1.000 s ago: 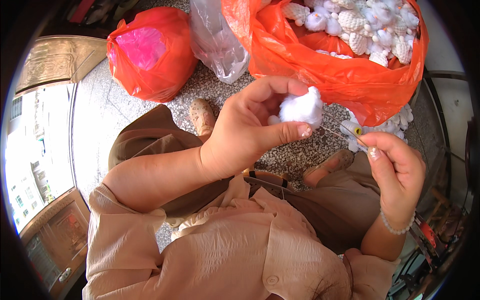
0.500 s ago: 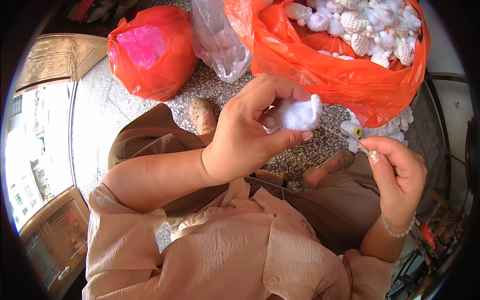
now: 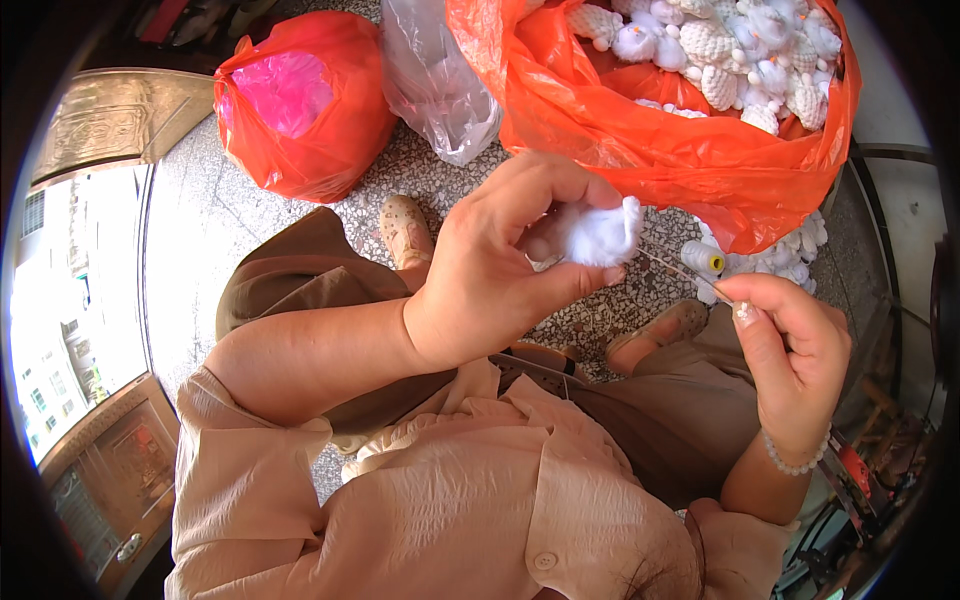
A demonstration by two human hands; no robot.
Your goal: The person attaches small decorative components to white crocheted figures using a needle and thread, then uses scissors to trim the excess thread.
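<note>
Slantwise down-right, thin strand (image 3: 664,263) from white fluff (image 3: 597,236)

Speckled grey terrazzo floor (image 3: 432,172). Toward its far edge, left to right: rounded red plastic bag (image 3: 345,135), crumpled clear plastic bag (image 3: 440,90), open orange-red plastic bag (image 3: 650,165); nearer its right edge, small white pieces (image 3: 785,262).

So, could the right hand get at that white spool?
Probably, by reaching down: nothing seems to block the way to the white spool, though the right hand pinches a thin strand.
</note>
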